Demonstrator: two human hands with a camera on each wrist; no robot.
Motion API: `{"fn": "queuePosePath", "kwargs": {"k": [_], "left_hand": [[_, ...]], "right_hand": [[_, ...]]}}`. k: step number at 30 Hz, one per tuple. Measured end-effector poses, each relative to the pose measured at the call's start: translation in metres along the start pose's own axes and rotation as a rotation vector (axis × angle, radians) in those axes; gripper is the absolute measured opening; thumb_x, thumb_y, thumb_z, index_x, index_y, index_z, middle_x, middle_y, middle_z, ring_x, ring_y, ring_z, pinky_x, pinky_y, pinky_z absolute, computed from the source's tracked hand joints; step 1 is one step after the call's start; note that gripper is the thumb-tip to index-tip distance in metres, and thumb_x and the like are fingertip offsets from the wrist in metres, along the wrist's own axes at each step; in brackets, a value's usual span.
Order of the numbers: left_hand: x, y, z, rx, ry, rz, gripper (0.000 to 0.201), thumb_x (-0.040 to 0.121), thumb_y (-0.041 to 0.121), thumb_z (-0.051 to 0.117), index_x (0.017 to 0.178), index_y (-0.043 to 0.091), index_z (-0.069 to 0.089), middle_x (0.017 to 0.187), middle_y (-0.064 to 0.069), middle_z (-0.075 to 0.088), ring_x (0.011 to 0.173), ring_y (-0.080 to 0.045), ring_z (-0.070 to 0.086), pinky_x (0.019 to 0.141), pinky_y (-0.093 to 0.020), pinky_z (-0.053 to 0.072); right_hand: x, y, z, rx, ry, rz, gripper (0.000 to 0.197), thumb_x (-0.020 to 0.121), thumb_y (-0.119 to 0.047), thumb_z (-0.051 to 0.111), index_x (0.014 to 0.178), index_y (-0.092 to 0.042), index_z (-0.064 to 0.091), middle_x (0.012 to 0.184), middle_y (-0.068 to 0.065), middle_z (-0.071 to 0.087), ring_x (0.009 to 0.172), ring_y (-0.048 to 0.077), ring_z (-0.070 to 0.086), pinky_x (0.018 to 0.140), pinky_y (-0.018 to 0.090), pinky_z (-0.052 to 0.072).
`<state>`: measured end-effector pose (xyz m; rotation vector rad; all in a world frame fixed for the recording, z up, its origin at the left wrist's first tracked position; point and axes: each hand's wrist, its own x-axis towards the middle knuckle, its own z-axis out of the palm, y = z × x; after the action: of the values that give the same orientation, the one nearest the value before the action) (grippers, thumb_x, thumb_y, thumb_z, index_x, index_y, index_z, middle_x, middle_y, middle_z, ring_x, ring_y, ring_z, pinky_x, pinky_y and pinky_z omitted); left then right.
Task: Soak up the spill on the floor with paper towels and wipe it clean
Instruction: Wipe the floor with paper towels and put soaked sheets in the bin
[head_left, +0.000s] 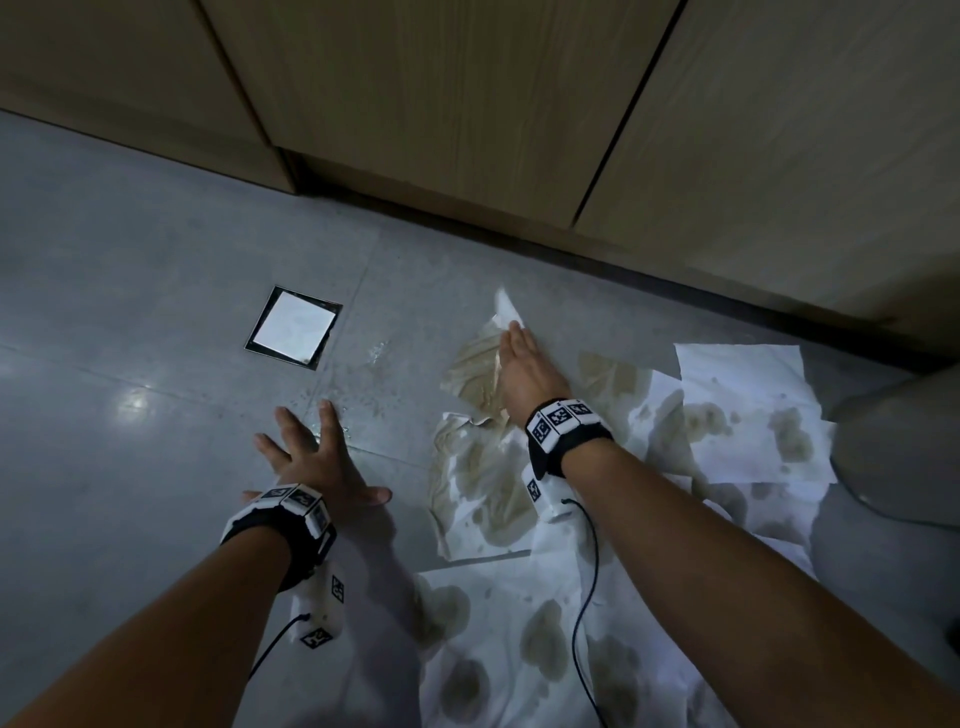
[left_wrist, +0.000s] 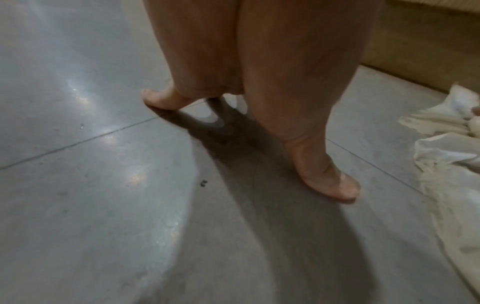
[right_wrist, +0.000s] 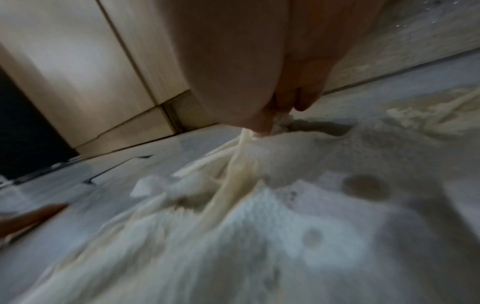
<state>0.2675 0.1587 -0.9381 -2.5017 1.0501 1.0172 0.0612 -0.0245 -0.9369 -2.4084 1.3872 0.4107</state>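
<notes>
Several white paper towels lie on the grey tiled floor (head_left: 130, 260), stained brown where they are wet. My right hand (head_left: 511, 345) reaches forward onto the most soaked towel (head_left: 470, 366). In the right wrist view its fingertips (right_wrist: 267, 123) pinch that soaked towel (right_wrist: 241, 164) and pull it up into a ridge. My left hand (head_left: 332, 457) lies flat on bare floor left of the towels, fingers spread; its fingertips (left_wrist: 335, 183) press the tile and hold nothing. Droplets of the spill (head_left: 363, 402) glisten just beyond the left hand.
A square metal floor drain cover (head_left: 293, 327) sits at the left of the spill. Wooden cabinet doors (head_left: 467, 130) run along the far side. More stained sheets lie at the right (head_left: 748, 405) and near me (head_left: 519, 623). A grey rounded object (head_left: 904, 447) stands at the right edge.
</notes>
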Motion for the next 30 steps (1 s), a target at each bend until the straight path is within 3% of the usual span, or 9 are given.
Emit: {"fn": "queuePosePath", "kwargs": {"k": [4, 6, 8, 11, 13, 19, 22, 25, 30], "left_hand": [[0.005, -0.002, 0.005, 0.013, 0.03, 0.015, 0.155, 0.044, 0.076, 0.083, 0.15, 0.036, -0.023, 0.153, -0.017, -0.039, 0.142, -0.051, -0.027, 0.111, -0.075, 0.013], [0.009, -0.003, 0.007, 0.036, 0.052, 0.018, 0.157, 0.04, 0.079, 0.081, 0.15, 0.034, -0.022, 0.152, -0.021, -0.037, 0.144, -0.048, -0.026, 0.111, -0.075, 0.013], [0.011, -0.004, 0.008, 0.043, 0.057, 0.015, 0.16, 0.036, 0.081, 0.08, 0.15, 0.033, -0.021, 0.153, -0.023, -0.035, 0.145, -0.047, -0.025, 0.11, -0.075, 0.012], [0.014, -0.005, 0.009, 0.037, 0.04, 0.026, 0.161, 0.035, 0.083, 0.079, 0.148, 0.034, -0.024, 0.152, -0.024, -0.035, 0.144, -0.048, -0.026, 0.11, -0.076, 0.01], [0.014, -0.006, 0.009, 0.04, 0.042, 0.036, 0.16, 0.037, 0.083, 0.078, 0.148, 0.034, -0.025, 0.152, -0.024, -0.036, 0.144, -0.048, -0.025, 0.11, -0.077, 0.01], [0.009, -0.003, 0.009, 0.05, 0.058, 0.028, 0.158, 0.04, 0.081, 0.079, 0.149, 0.034, -0.024, 0.155, -0.022, -0.033, 0.144, -0.049, -0.025, 0.11, -0.076, 0.013], [0.005, -0.002, 0.006, 0.052, 0.048, 0.019, 0.156, 0.042, 0.079, 0.08, 0.15, 0.033, -0.023, 0.154, -0.022, -0.034, 0.143, -0.05, -0.027, 0.111, -0.076, 0.011], [0.003, 0.001, 0.004, 0.035, 0.024, 0.01, 0.153, 0.046, 0.077, 0.081, 0.15, 0.036, -0.024, 0.153, -0.019, -0.037, 0.141, -0.052, -0.028, 0.111, -0.075, 0.011], [-0.003, 0.003, 0.002, 0.021, 0.026, -0.011, 0.15, 0.05, 0.073, 0.083, 0.151, 0.037, -0.021, 0.155, -0.017, -0.035, 0.142, -0.053, -0.025, 0.112, -0.073, 0.015]], "right_hand": [[-0.008, -0.003, 0.012, -0.069, -0.038, -0.089, 0.056, 0.099, -0.013, 0.018, 0.152, 0.004, 0.015, 0.162, 0.021, 0.003, 0.15, 0.032, 0.006, 0.122, 0.041, 0.013], [-0.004, -0.001, 0.013, -0.056, 0.033, -0.101, 0.049, 0.098, -0.013, 0.028, 0.142, 0.004, 0.041, 0.154, 0.021, 0.029, 0.142, 0.034, 0.028, 0.116, 0.041, 0.028], [-0.004, -0.002, -0.003, -0.017, 0.11, -0.083, 0.033, 0.096, -0.009, 0.046, 0.127, -0.003, 0.056, 0.132, 0.014, 0.051, 0.12, 0.03, 0.049, 0.1, 0.039, 0.043], [0.0, 0.005, -0.026, 0.033, 0.218, -0.08, 0.046, 0.092, 0.002, 0.046, 0.137, -0.009, 0.049, 0.125, 0.013, 0.057, 0.113, 0.031, 0.052, 0.092, 0.039, 0.045], [0.005, 0.019, -0.039, 0.078, 0.253, 0.001, 0.057, 0.089, 0.005, 0.048, 0.144, -0.01, 0.041, 0.129, 0.013, 0.055, 0.117, 0.033, 0.05, 0.094, 0.041, 0.045], [0.0, 0.031, -0.031, -0.029, 0.126, 0.111, 0.034, 0.094, -0.008, 0.048, 0.126, -0.002, 0.057, 0.138, 0.015, 0.048, 0.124, 0.031, 0.045, 0.096, 0.039, 0.044], [-0.006, 0.023, -0.007, 0.151, 0.042, 0.152, 0.059, 0.096, -0.03, 0.038, 0.145, 0.002, 0.036, 0.159, 0.021, 0.017, 0.145, 0.033, 0.021, 0.119, 0.041, 0.024], [-0.015, 0.017, 0.009, 0.244, -0.049, 0.175, 0.073, 0.099, -0.047, 0.027, 0.156, -0.009, 0.003, 0.162, 0.018, -0.013, 0.15, 0.031, -0.011, 0.122, 0.042, -0.003], [-0.015, 0.018, -0.003, 0.26, -0.114, 0.17, 0.079, 0.1, -0.056, 0.023, 0.155, -0.005, -0.001, 0.162, 0.014, -0.014, 0.151, 0.027, -0.009, 0.123, 0.04, -0.001]]}}
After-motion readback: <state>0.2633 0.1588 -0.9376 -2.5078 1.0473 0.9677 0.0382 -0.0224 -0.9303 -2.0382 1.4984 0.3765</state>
